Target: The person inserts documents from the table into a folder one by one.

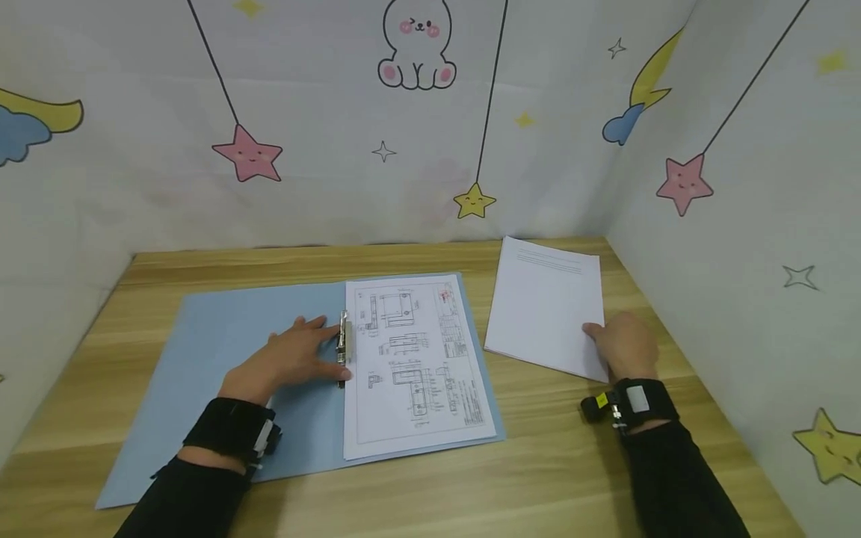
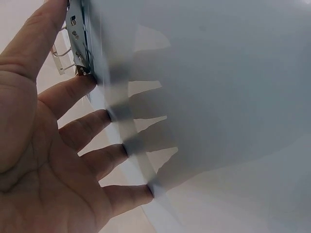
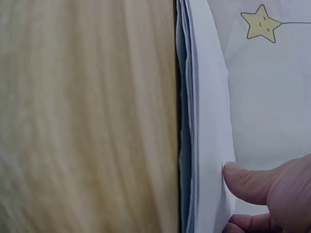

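A blue folder (image 1: pixel 309 448) lies spread out on the table, its metal clip (image 1: pixel 342 351) along the middle. Right of the clip lies a sheet with technical drawings (image 1: pixel 420 418). My left hand (image 1: pixel 285 362) rests with spread fingers on the folder, index finger and thumb touching the clip; the left wrist view shows the fingertips (image 2: pixel 116 158) against the folder's surface. To the right is a stack of white paper (image 1: pixel 545 314). My right hand (image 1: pixel 627 347) pinches its right edge, thumb (image 3: pixel 245 182) on top, the other fingers mostly hidden.
The wooden table (image 1: pixel 538 448) meets a white patterned wall (image 1: pixel 323 194) at the back and another wall (image 1: pixel 753 254) on the right. A strip of table separates the folder from the paper stack.
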Demonstrator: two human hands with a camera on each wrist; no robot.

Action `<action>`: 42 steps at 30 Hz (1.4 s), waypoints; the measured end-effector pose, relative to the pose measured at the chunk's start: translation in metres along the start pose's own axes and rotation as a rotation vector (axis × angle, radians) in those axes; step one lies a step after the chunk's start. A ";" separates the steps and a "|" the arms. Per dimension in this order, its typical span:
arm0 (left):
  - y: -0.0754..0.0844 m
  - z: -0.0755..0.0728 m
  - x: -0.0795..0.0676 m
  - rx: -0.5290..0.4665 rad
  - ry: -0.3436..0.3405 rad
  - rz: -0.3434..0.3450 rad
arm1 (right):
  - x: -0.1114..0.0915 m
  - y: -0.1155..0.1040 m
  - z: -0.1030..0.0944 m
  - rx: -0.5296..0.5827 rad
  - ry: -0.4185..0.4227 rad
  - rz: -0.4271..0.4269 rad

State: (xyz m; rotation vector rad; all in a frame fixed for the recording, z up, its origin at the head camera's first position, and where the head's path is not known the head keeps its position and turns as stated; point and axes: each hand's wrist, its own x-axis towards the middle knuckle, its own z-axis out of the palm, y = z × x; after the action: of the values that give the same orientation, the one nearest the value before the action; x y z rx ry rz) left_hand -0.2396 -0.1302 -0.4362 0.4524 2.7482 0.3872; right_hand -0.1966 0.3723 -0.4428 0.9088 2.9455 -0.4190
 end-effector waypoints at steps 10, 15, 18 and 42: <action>-0.002 0.000 -0.002 -0.005 0.011 0.012 | 0.005 0.002 0.006 0.096 0.062 -0.020; -0.002 -0.001 -0.003 0.003 0.009 0.012 | 0.008 0.005 0.007 0.098 0.101 -0.040; -0.001 -0.002 -0.004 0.004 0.005 0.007 | 0.009 0.006 0.007 0.085 0.103 -0.036; 0.002 -0.005 -0.004 0.008 -0.013 -0.020 | -0.008 -0.004 -0.017 0.617 -0.040 0.088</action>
State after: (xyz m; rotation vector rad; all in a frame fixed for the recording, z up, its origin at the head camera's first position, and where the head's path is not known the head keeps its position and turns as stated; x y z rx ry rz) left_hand -0.2372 -0.1310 -0.4299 0.4274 2.7405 0.3678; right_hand -0.1918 0.3693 -0.4247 1.0408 2.7490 -1.3644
